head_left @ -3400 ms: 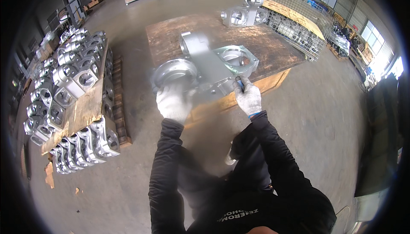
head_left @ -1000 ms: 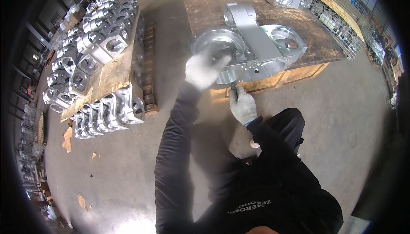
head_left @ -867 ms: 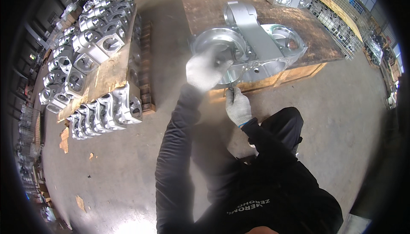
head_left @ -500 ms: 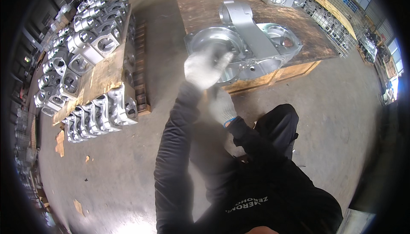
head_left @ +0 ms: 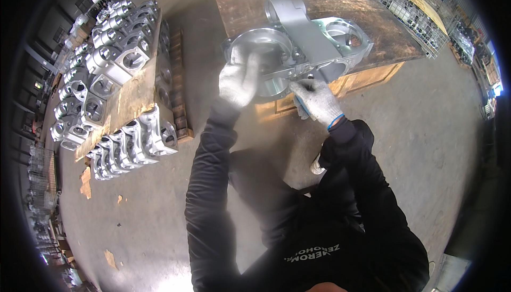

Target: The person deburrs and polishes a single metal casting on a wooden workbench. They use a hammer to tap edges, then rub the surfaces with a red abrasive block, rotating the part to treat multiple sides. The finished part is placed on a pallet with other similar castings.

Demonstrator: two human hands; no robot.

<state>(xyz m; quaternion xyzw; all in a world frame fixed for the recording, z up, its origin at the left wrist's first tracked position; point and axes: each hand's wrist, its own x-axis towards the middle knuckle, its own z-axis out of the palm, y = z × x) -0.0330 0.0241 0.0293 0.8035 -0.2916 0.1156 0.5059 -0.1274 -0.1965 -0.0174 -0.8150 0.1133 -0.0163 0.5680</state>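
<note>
Over the wooden table's [head_left: 394, 44] near edge, we should steady the metal casting [head_left: 315, 40], left hand [head_left: 237, 83] too blurred to tell its grip, right hand [head_left: 319, 101] pinching what seems a bluish tool [head_left: 301, 104].

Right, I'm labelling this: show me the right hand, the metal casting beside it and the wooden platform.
Right hand [head_left: 320, 100]: head view, gloved back.
Metal casting [head_left: 311, 40]: head view, flat middle arm.
Wooden platform [head_left: 390, 37]: head view, bare top.

Here's your right hand [head_left: 318, 100] closed on a slim tool [head_left: 301, 102] at the metal part's [head_left: 314, 42] near edge; left of that grip, your blurred left hand [head_left: 238, 81] meets the big ring; beyond, the wooden table [head_left: 234, 4] stretches away.
</note>
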